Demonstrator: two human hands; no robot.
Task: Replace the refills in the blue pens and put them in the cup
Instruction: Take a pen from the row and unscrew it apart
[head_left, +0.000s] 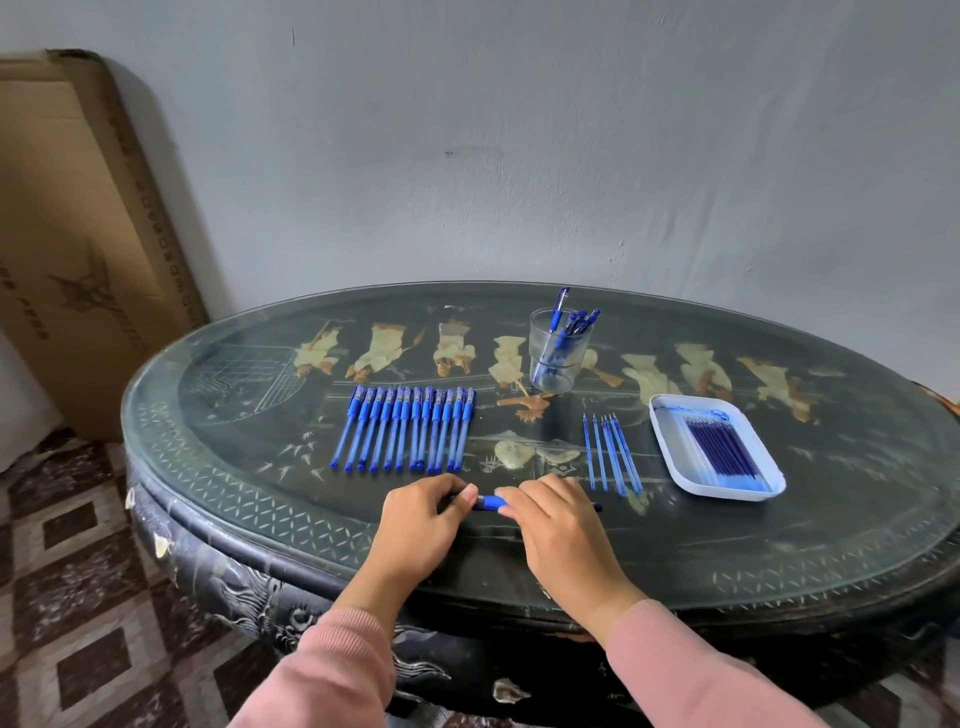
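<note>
Crosswise, blue pen (491, 503) between left grip (422, 525) and right grip (561, 530).

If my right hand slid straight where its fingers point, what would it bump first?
Probably the left hand just beside it, then the near ends of the row of blue plastic pens; depth is hard to judge.

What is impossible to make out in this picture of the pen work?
Head view: the left hand and right hand cover most of the held pen, hiding whether it is unscrewed.
Head view: pens in the cup overlap; their number is unclear.
Head view: refills in the white tray are packed and blurred, uncountable.
Head view: the left edge cuts off the cardboard box; its print is unreadable.
</note>
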